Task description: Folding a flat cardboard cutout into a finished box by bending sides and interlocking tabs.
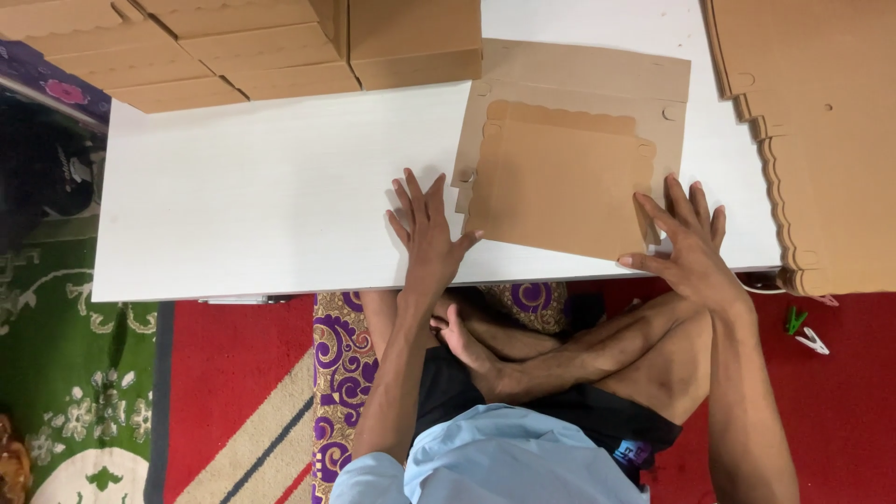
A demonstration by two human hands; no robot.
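Crossed legs nearest, seated person. Left hand lying flat, fingers spread, beside the die-cut cardboard box blank on the white table. Right hand pressing its corner, fingers splayed. Creasing wants even pressure along the score.
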